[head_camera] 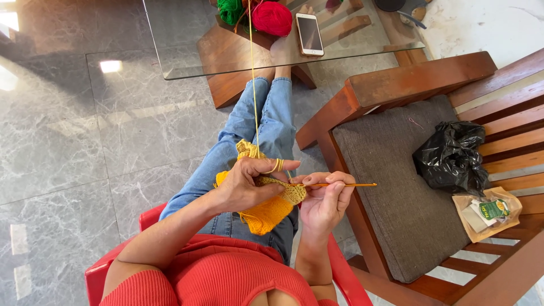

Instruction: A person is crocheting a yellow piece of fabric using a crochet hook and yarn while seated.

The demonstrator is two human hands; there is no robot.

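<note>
- Gripping a yellow crochet piece, the left hand is closed on the fabric's upper edge, with a yellow yarn strand looped round its forefinger.
- The right hand pinches an orange crochet hook between thumb and fingers; the hook's tip end meets the edge of the work, just beside the left thumb.
- The crochet piece lies over the person's lap, on blue jeans.
- The strand runs up from the hands to a glass table, where a red yarn ball, a green yarn ball and a phone sit.
- To the right stands a wooden chair with a grey cushion, carrying a black plastic bag and a small brown packet.
</note>
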